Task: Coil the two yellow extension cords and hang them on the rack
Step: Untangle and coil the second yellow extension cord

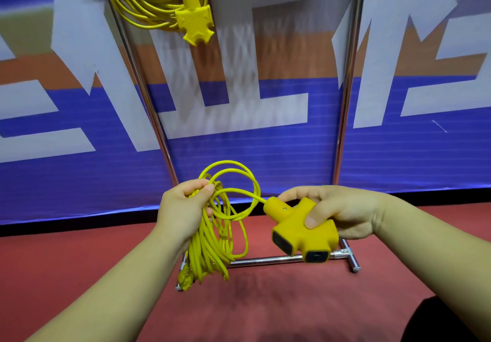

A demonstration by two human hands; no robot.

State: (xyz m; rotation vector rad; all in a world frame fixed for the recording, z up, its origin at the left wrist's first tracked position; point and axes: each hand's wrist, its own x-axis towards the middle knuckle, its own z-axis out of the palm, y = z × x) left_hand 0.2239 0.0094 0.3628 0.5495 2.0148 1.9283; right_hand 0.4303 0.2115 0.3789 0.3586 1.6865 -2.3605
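Note:
One coiled yellow extension cord hangs at the top left of the metal rack, its three-way socket head dangling below the loops. My left hand grips the top of a second yellow cord's coil, whose loops hang down towards the floor. A last loose loop curves over to that cord's yellow three-way socket head, which my right hand holds with thumb on top.
The rack's two chrome uprights rise in front of a blue, white and orange banner. Its base bar and right foot lie on the red floor just below my hands.

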